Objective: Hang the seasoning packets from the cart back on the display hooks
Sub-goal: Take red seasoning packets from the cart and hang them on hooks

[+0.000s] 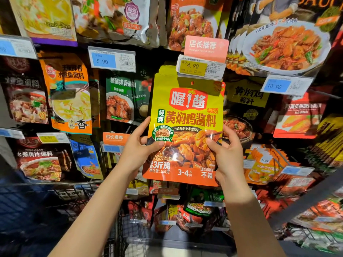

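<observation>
Shelving packed with hanging sauce pouches fills the whole wall ahead. Both hands are up in front of it: the left hand [138, 145] pinches the left edge of a yellow seasoning packet [185, 127], thumb across its front, and the right hand [227, 153] pinches the right edge the same way. Between them the packet is held upright, its punched hole [192, 82] just under the yellow price tag [201, 68] above the hands. Seemingly it is being lined up, not yet hung, though the hook itself is hidden behind that tag, so I cannot tell if the hole has caught. Below the forearms, the wire cart [78, 193] shows only part of its rim; whether more packets wait inside is hard to make out.
</observation>
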Action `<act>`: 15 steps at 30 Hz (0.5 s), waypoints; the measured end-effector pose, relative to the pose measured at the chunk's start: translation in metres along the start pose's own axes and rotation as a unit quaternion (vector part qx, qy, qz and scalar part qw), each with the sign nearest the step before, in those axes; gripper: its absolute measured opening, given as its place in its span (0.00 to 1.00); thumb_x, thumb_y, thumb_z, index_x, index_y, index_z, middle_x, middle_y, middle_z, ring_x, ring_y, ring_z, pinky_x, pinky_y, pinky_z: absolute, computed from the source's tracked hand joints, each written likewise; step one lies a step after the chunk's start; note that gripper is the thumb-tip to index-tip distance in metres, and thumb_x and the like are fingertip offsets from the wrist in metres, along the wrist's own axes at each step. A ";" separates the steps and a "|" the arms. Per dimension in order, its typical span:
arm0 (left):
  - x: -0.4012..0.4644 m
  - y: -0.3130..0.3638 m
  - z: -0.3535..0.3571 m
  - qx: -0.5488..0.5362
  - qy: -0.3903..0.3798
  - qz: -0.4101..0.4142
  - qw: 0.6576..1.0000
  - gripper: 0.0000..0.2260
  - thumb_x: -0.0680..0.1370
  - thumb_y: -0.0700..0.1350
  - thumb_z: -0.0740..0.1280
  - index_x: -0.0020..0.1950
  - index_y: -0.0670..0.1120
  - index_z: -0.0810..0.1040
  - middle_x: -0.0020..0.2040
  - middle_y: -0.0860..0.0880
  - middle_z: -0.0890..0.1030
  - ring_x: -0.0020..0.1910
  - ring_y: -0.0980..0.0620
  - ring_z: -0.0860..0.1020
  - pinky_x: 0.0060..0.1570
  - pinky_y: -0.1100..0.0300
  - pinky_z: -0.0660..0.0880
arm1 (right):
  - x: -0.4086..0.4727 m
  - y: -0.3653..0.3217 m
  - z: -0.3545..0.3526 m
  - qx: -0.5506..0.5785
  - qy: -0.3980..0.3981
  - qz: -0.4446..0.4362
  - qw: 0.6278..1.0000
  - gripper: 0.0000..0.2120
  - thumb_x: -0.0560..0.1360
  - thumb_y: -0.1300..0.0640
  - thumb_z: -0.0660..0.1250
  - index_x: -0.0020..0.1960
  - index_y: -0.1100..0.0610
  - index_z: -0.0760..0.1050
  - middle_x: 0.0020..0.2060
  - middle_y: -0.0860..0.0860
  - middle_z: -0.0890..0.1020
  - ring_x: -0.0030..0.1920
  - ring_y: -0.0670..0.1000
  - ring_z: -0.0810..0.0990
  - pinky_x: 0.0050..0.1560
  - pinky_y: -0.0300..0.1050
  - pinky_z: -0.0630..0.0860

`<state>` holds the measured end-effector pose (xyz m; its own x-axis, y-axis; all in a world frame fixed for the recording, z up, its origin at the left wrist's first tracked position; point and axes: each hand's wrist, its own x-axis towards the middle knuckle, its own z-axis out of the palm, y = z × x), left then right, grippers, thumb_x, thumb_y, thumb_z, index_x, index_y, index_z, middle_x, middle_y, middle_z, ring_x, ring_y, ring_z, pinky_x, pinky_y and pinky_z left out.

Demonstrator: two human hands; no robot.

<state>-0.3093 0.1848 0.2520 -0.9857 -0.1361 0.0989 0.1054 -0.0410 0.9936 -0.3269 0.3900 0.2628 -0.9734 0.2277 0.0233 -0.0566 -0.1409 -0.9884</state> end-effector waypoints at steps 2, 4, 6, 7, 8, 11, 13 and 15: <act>-0.001 0.002 0.000 0.001 -0.001 0.001 1.000 0.36 0.75 0.33 0.70 0.78 0.53 0.61 0.48 0.53 0.86 0.50 0.56 0.84 0.42 0.67 0.79 | -0.001 -0.001 0.000 -0.001 -0.001 -0.005 1.000 0.25 0.75 0.69 0.68 0.67 0.49 0.72 0.55 0.55 0.83 0.57 0.56 0.81 0.61 0.62 0.76; -0.001 0.004 0.001 -0.005 0.000 0.008 1.000 0.36 0.75 0.32 0.70 0.78 0.53 0.61 0.50 0.51 0.86 0.51 0.55 0.84 0.42 0.66 0.79 | -0.003 -0.003 0.000 0.002 0.000 -0.011 1.000 0.26 0.75 0.70 0.68 0.67 0.48 0.71 0.55 0.54 0.82 0.57 0.55 0.81 0.62 0.61 0.76; -0.001 0.006 0.001 -0.006 0.009 0.023 1.000 0.36 0.75 0.32 0.70 0.78 0.53 0.62 0.51 0.50 0.86 0.51 0.54 0.84 0.44 0.65 0.80 | -0.003 -0.005 0.001 0.007 0.004 -0.018 1.000 0.26 0.76 0.69 0.68 0.66 0.46 0.71 0.56 0.53 0.82 0.59 0.54 0.80 0.63 0.60 0.75; -0.001 0.007 0.000 -0.005 0.013 0.031 0.999 0.36 0.74 0.32 0.70 0.78 0.53 0.62 0.51 0.50 0.86 0.51 0.54 0.84 0.46 0.64 0.80 | -0.002 -0.008 0.002 0.008 0.004 -0.023 1.000 0.25 0.76 0.69 0.68 0.66 0.46 0.71 0.57 0.53 0.81 0.61 0.54 0.79 0.63 0.60 0.75; 0.000 0.007 0.000 -0.004 0.017 0.036 0.999 0.36 0.74 0.32 0.71 0.78 0.53 0.61 0.51 0.50 0.86 0.52 0.54 0.84 0.48 0.63 0.81 | -0.001 -0.009 0.003 0.005 0.001 -0.029 1.000 0.25 0.76 0.69 0.68 0.65 0.46 0.71 0.57 0.53 0.81 0.61 0.54 0.79 0.63 0.60 0.75; 0.000 0.003 -0.002 -0.003 0.022 0.031 0.999 0.36 0.74 0.31 0.71 0.77 0.53 0.62 0.50 0.53 0.86 0.51 0.56 0.84 0.47 0.65 0.80 | 0.000 -0.010 0.005 -0.007 -0.008 -0.032 0.999 0.25 0.76 0.70 0.68 0.67 0.49 0.71 0.52 0.49 0.82 0.55 0.50 0.81 0.61 0.58 0.77; -0.002 -0.001 -0.003 -0.002 0.020 0.018 1.000 0.36 0.74 0.32 0.71 0.77 0.54 0.63 0.50 0.54 0.86 0.51 0.57 0.83 0.49 0.64 0.80 | -0.002 -0.004 0.005 -0.007 -0.009 -0.023 1.000 0.26 0.76 0.69 0.68 0.68 0.48 0.71 0.54 0.52 0.82 0.58 0.54 0.81 0.61 0.61 0.77; -0.005 -0.006 -0.002 0.003 0.013 0.012 1.000 0.35 0.74 0.32 0.71 0.76 0.54 0.64 0.50 0.56 0.86 0.51 0.58 0.83 0.47 0.65 0.80 | -0.005 0.002 0.004 -0.005 -0.008 -0.015 1.000 0.26 0.76 0.68 0.68 0.69 0.47 0.71 0.59 0.55 0.81 0.61 0.57 0.79 0.62 0.64 0.75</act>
<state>-0.3050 0.1834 0.2457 -0.9790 -0.1632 0.1220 0.1288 -0.0316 0.9912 -0.3229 0.3849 0.2617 -0.9748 0.2164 0.0550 -0.0835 -0.1250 -0.9886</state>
